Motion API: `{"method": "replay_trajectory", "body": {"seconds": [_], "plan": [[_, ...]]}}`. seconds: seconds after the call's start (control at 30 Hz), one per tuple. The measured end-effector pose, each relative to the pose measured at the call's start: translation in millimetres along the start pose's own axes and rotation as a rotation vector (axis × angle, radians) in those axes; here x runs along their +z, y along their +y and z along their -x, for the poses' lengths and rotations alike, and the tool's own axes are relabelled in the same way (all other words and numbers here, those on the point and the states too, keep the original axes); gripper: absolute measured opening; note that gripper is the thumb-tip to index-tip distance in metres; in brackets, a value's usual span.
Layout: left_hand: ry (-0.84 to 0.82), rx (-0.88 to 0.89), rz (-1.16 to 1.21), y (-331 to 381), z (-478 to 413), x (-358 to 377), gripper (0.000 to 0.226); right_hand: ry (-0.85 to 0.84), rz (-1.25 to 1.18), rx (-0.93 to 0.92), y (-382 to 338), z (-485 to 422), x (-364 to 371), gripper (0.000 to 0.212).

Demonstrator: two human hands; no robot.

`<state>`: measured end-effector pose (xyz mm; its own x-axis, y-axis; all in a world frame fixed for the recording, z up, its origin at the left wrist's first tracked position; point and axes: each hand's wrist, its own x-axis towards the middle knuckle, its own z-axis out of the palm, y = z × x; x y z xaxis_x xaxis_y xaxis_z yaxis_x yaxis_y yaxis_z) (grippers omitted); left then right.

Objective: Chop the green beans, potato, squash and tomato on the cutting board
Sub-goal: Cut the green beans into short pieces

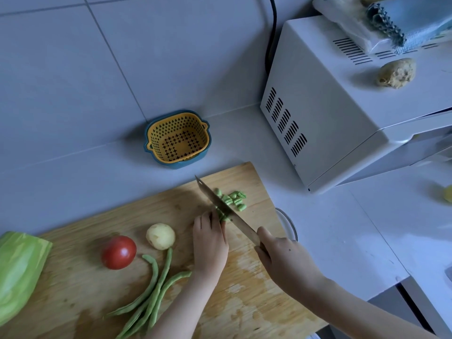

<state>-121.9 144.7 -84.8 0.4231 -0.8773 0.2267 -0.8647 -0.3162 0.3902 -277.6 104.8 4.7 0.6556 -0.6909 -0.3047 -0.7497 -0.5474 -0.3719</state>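
A wooden cutting board (80, 277) fills the lower left. My right hand (283, 260) grips the handle of a knife (220, 206), whose blade slants across green beans near the board's far right. My left hand (210, 243) has its fingers curled down on those beans (222, 216), right beside the blade. Several cut bean pieces (233, 199) lie just past the blade. Whole green beans (156, 287) lie near the front of the board, with a red tomato (119, 252) and a pale potato (160, 236) behind them. A light green squash (18, 272) lies at the far left.
A yellow strainer basket in a blue bowl (178, 139) stands against the tiled wall behind the board. A white microwave (342, 113) stands to the right, with a brown lump (396, 72) and a blue cloth (411, 20) on top. A glass rim (288, 223) shows at the board's right edge.
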Motion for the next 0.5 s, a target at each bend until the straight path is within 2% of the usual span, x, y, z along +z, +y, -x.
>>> {"method": "replay_trajectory", "body": {"seconds": [0.2,0.37,0.5], "plan": [[0.016,-0.001,0.006,-0.2,0.3,1.6,0.022,-0.013,0.005,-0.03,4.1,-21.1,-4.2,0.009],[0.006,-0.038,0.039,-1.7,1.0,5.7,0.028,0.019,-0.019,-0.03,2.7,-27.3,15.2,0.015],[0.021,-0.018,-0.001,-3.4,-9.3,7.2,0.028,0.05,-0.099,0.027,10.3,-34.4,9.2,0.017]]}}
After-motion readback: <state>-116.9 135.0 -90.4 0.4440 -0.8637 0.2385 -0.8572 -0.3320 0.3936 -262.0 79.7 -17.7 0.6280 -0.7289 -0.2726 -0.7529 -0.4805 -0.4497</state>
